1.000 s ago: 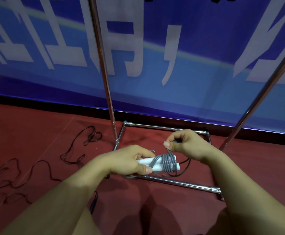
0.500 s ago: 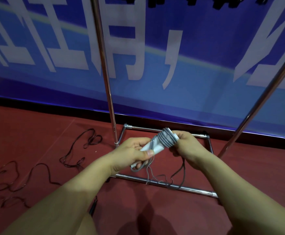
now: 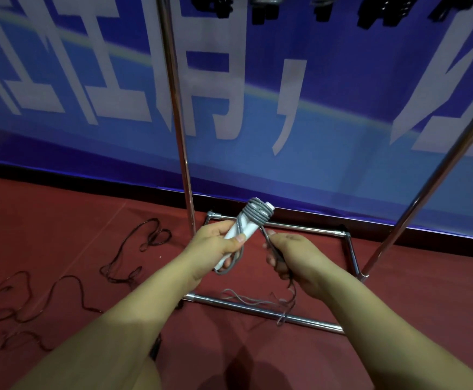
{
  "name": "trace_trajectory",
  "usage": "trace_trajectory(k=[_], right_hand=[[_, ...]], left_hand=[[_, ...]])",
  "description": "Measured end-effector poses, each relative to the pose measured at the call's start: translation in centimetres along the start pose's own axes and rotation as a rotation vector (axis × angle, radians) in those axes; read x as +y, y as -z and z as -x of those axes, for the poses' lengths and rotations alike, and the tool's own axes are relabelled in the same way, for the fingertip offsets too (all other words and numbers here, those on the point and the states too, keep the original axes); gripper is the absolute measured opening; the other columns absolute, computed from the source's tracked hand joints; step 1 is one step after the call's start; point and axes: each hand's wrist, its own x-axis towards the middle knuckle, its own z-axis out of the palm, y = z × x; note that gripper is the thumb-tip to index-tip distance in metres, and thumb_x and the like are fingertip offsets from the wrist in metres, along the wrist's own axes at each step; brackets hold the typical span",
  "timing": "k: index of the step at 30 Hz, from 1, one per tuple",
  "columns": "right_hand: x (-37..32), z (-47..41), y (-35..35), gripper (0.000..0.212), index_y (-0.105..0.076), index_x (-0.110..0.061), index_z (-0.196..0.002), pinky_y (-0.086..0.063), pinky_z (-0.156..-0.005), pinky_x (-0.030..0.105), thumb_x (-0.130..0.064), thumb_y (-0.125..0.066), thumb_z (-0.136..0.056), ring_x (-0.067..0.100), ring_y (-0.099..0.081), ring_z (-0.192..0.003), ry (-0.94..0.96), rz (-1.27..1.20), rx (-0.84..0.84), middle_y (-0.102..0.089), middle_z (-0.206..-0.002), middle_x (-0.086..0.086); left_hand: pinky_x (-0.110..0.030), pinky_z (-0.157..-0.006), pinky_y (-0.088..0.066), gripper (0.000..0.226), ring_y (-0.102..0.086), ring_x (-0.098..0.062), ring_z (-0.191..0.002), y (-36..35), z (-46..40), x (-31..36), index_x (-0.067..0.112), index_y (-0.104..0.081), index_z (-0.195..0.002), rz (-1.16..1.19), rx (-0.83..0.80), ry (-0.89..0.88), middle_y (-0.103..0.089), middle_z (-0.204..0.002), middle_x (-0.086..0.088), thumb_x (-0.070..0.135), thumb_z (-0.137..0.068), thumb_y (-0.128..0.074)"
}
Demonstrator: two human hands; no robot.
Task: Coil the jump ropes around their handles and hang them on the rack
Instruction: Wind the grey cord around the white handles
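Glossy metal rack (image 3: 260, 306); smooth white plastic handles (image 3: 242, 230).

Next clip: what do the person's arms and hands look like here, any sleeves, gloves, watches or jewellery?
Both forearms are bare right down to the frame's bottom edge; no sleeve shows. The left hand and right hand wear no gloves. No watch, bracelet or ring is visible on either wrist or on the fingers that show. Fingernails are short and unpainted.
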Motion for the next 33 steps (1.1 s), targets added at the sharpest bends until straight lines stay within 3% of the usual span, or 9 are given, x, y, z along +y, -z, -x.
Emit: trace_trajectory(k=[3, 7, 10, 16, 20, 23, 28, 33], right_hand=[[-0.5, -0.1, 0.1, 0.028, -0.053, -0.014, -0.086, -0.024, -0.045, 0.023, -0.033, -0.046, -0.105, 0.012, -0.034, -0.043, 0.048, -0.069, 0.003, -0.051, -0.065, 0.005], [-0.1, -0.2, -0.1, 0.019, -0.059, -0.014, -0.084, -0.036, -0.055, 0.025, -0.027, -0.061, -0.098, 0.013, -0.043, -0.054, 0.104, 0.068, -0.044, -0.049, -0.064, 0.001], [0.3, -0.3, -0.1, 0.012, -0.067, -0.019, -0.081, -0.037, -0.058, 0.023, -0.024, -0.069, -0.092, 0.010, -0.042, -0.059, 0.129, 0.190, -0.067, -0.050, -0.062, -0.006], [0.4, -0.2, -0.4, 0.014, -0.072, -0.017, -0.095, -0.031, -0.050, 0.020, -0.029, -0.065, -0.095, 0.007, -0.035, -0.054, 0.124, 0.233, -0.088, -0.044, -0.060, -0.008], [0.7, -0.3, -1.1, 0.008, -0.062, -0.016, -0.099, -0.034, -0.048, 0.024, -0.023, -0.063, -0.095, 0.012, -0.042, -0.051, 0.087, 0.207, -0.022, -0.060, -0.069, 0.004], [1.0, -0.2, -1.3, 0.008, -0.056, -0.011, -0.094, -0.033, -0.044, 0.024, -0.017, -0.061, -0.096, 0.013, -0.042, -0.044, 0.065, 0.165, -0.019, -0.063, -0.070, 0.010], [1.5, -0.2, -0.7, 0.014, -0.057, -0.014, -0.084, -0.037, -0.049, 0.026, -0.020, -0.064, -0.095, 0.013, -0.049, -0.049, 0.037, 0.274, -0.007, -0.056, -0.067, 0.004], [1.6, -0.2, -0.1, 0.023, -0.057, -0.018, -0.074, -0.045, -0.061, 0.030, -0.028, -0.067, -0.093, 0.017, -0.052, -0.058, 0.006, 0.316, 0.014, -0.053, -0.062, 0.000]], left_hand=[[-0.021, -0.046, -0.033, 0.016, -0.044, -0.013, -0.044, 0.5, -0.2, 0.1, 0.014, -0.066, -0.087, 0.003, 0.068, 0.014, -0.057, -0.060, -0.003, 0.005, -0.098, -0.058], [-0.019, -0.044, -0.033, 0.018, -0.043, -0.012, -0.043, 0.9, -0.4, -0.3, 0.016, -0.066, -0.084, 0.012, 0.122, 0.031, -0.056, -0.059, -0.001, 0.006, -0.098, -0.059], [-0.020, -0.045, -0.033, 0.019, -0.043, -0.013, -0.043, 1.2, -0.6, -0.8, 0.016, -0.065, -0.081, 0.019, 0.155, 0.050, -0.055, -0.060, -0.004, 0.008, -0.098, -0.060], [-0.021, -0.045, -0.035, 0.014, -0.044, -0.014, -0.045, 1.1, -1.1, -1.8, 0.020, -0.069, -0.086, -0.069, 0.251, 0.091, -0.057, -0.060, -0.001, 0.011, -0.096, -0.063], [-0.027, -0.053, -0.041, 0.008, -0.048, -0.015, -0.049, 1.0, -1.7, -2.7, 0.024, -0.072, -0.087, -0.198, 0.295, 0.055, -0.060, -0.060, 0.004, 0.018, -0.090, -0.068], [-0.033, -0.058, -0.046, 0.013, -0.054, -0.016, -0.053, 1.0, -1.8, -3.1, 0.030, -0.074, -0.089, -0.322, 0.301, 0.045, -0.063, -0.059, 0.011, 0.035, -0.078, -0.070], [-0.029, -0.069, -0.050, 0.011, -0.066, -0.013, -0.073, 1.3, -1.8, -3.4, 0.036, -0.074, -0.094, -0.595, 0.330, 0.049, -0.070, -0.074, 0.013, 0.037, -0.083, -0.073], [-0.031, -0.073, -0.052, 0.015, -0.068, -0.016, -0.080, 1.3, -2.2, -3.7, 0.033, -0.070, -0.085, -0.650, 0.351, 0.092, -0.072, -0.080, 0.009, 0.044, -0.078, -0.079]])
